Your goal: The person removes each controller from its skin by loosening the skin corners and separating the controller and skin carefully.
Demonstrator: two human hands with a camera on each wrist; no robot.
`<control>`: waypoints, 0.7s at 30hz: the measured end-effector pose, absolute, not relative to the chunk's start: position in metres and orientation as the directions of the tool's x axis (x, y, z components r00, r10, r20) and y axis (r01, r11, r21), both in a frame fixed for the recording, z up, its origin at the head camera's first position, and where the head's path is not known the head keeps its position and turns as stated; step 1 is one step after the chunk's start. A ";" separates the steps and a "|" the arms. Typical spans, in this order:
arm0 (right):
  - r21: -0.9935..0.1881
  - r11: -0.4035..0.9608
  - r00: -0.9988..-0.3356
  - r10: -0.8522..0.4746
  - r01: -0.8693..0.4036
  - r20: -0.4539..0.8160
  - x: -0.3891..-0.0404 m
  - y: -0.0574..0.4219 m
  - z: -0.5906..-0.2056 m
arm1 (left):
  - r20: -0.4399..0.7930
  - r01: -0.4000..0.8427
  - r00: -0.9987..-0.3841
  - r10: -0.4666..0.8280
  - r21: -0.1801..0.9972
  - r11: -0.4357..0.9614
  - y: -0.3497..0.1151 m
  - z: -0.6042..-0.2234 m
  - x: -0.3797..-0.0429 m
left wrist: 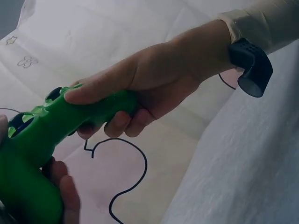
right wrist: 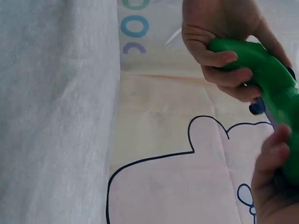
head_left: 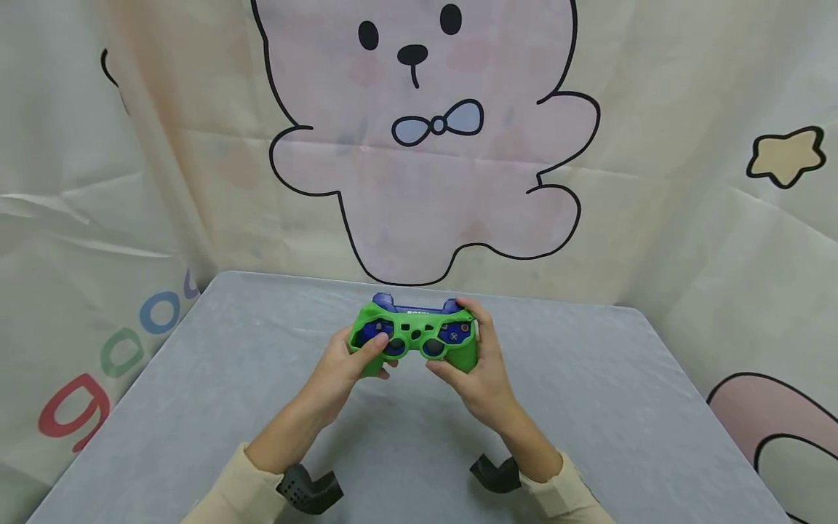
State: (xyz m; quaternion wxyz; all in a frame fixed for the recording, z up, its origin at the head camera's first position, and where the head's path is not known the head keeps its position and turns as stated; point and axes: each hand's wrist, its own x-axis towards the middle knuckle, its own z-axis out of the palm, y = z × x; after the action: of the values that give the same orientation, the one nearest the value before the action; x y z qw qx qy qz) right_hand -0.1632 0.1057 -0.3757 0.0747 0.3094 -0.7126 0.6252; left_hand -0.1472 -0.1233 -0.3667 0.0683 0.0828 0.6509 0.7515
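A blue game controller in a green sleeve (head_left: 415,320) is held up above the table, its buttons and thumbsticks facing me. My left hand (head_left: 337,375) grips its left handle, the thumb lying on the front by the left stick. In the left wrist view the fingers (left wrist: 118,123) of that hand curl under the handle. Around the right side, my right hand (head_left: 484,378) holds the controller with a finger over the top right corner and the thumb near the lower edge. The right palm is partly hidden in the right wrist view, where the green sleeve (right wrist: 268,70) also shows.
A grey-blue cloth covers the table (head_left: 406,466). Behind it hangs a pale curtain (head_left: 216,160) printed with a large bear, and printed side curtains stand left and right. Each wrist wears a black camera mount (head_left: 308,491).
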 end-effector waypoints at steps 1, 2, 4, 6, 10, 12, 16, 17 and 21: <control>-0.849 0.007 -0.790 -0.370 -0.528 0.488 -0.164 0.107 -0.374 | 0.045 0.013 -0.978 0.202 0.987 -0.158 -0.123 -0.367 -0.148; -0.854 -0.021 -0.780 -0.397 -0.519 0.484 -0.164 0.109 -0.372 | 0.053 0.018 -0.980 0.190 0.983 -0.181 -0.124 -0.368 -0.148; -0.868 -0.096 -0.753 -0.457 -0.488 0.474 -0.165 0.113 -0.368 | 0.068 0.029 -0.984 0.162 0.973 -0.230 -0.125 -0.369 -0.148; -0.880 -0.173 -0.725 -0.509 -0.441 0.464 -0.167 0.117 -0.364 | 0.091 0.046 -0.984 0.151 0.959 -0.278 -0.128 -0.370 -0.148; -0.892 -0.234 -0.711 -0.541 -0.386 0.449 -0.170 0.126 -0.361 | 0.166 0.093 -0.962 0.214 0.944 -0.316 -0.133 -0.375 -0.150; -0.892 -0.233 -0.718 -0.531 -0.387 0.450 -0.172 0.129 -0.359 | 0.195 0.109 -0.947 0.256 0.943 -0.315 -0.134 -0.376 -0.152; -0.911 -0.205 -0.748 -0.520 -0.358 0.411 -0.174 0.135 -0.358 | 0.196 0.114 -0.943 0.270 0.950 -0.292 -0.133 -0.377 -0.155; -0.915 -0.198 -0.747 -0.529 -0.352 0.402 -0.174 0.137 -0.358 | 0.191 0.110 -0.945 0.266 0.950 -0.290 -0.133 -0.378 -0.156; -0.931 -0.181 -0.730 -0.580 -0.317 0.361 -0.175 0.140 -0.360 | 0.183 0.105 -0.948 0.260 0.952 -0.286 -0.133 -0.383 -0.156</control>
State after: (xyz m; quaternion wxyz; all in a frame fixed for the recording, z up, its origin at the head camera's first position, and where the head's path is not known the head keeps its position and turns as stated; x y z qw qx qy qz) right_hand -0.1753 0.1401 -0.3596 -0.0964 0.3544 -0.6325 0.6820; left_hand -0.1563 -0.1331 -0.3825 0.0493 0.1535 0.5956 0.7870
